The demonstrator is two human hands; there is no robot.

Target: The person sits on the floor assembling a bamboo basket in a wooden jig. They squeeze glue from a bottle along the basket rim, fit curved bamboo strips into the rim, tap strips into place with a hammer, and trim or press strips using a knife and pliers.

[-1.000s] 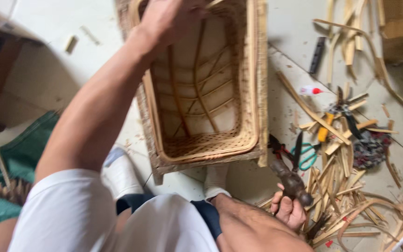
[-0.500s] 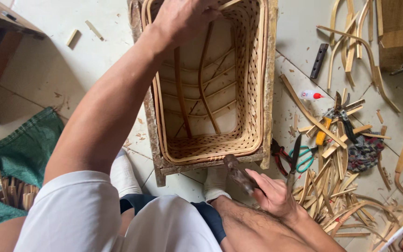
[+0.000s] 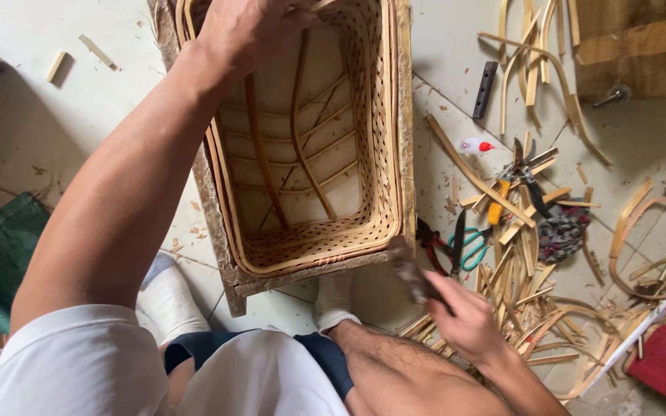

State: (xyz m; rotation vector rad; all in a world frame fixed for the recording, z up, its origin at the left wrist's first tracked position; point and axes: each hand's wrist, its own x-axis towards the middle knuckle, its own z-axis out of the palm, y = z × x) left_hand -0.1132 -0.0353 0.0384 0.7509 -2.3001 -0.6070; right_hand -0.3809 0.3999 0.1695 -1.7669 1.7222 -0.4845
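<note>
Right hand (image 3: 468,320) was nearest, fingers wrapped around the handle of a dark tool (image 3: 410,271), blurred, head just beside the near rim of the basket (image 3: 395,154). Basket was one rectangular woven piece, pale cane, open weave at the bottom, bent ribs along the inside, sitting on the tiled floor (image 3: 25,139) between two white-socked feet. Just past the right fingers: one pair of green-handled scissors (image 3: 468,246), one yellow-handled pliers (image 3: 514,189), loose cane strips (image 3: 533,289), too many to count. Farthest, left hand (image 3: 244,27) was on the basket's far rim, fingers curled over it; exact grip partly out of frame.
</note>
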